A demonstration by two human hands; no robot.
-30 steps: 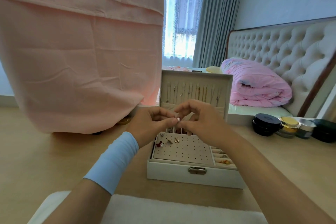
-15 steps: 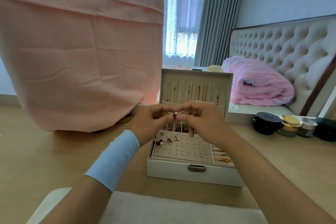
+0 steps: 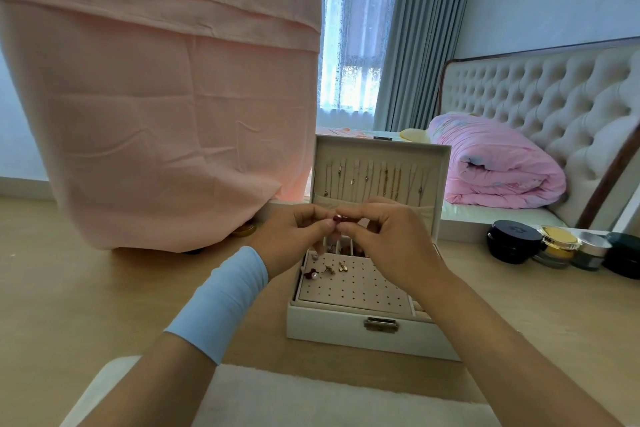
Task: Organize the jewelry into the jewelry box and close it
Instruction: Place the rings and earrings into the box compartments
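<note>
- Currently, the left hand (image 3: 296, 236) and the right hand (image 3: 393, 243) both pinch one small dark red piece (image 3: 337, 218) at their fingertips, fingers curled narrowly round it. Whether it is a stud with its backing cannot be told.
- Location: the piece is held in the air above the 12 o'clock end of the open jewelry box (image 3: 329, 326), clear of the perforated panel (image 3: 360, 291).
- Risk one: the grip is by fingertips only. If the hands pull apart unevenly, the piece may drop into the box or onto the surface (image 3: 86, 288) and roll out of sight.
- Risk two: several earrings (image 3: 332, 269) sit at the panel's 10 o'clock corner. A hand coming down there may knock them loose.
- Risk three: the panel holes are small, so a tilted post may miss its hole or bend.
- Risk four: the lid (image 3: 381, 141) stands upright at 12 o'clock with necklaces (image 3: 388, 180) hanging inside. Closing it quickly may tangle the chains or trap one near the latch (image 3: 381, 324).
- The jars (image 3: 512, 241) stand at the box's 3 o'clock, well apart, and are judged no hazard.
</note>
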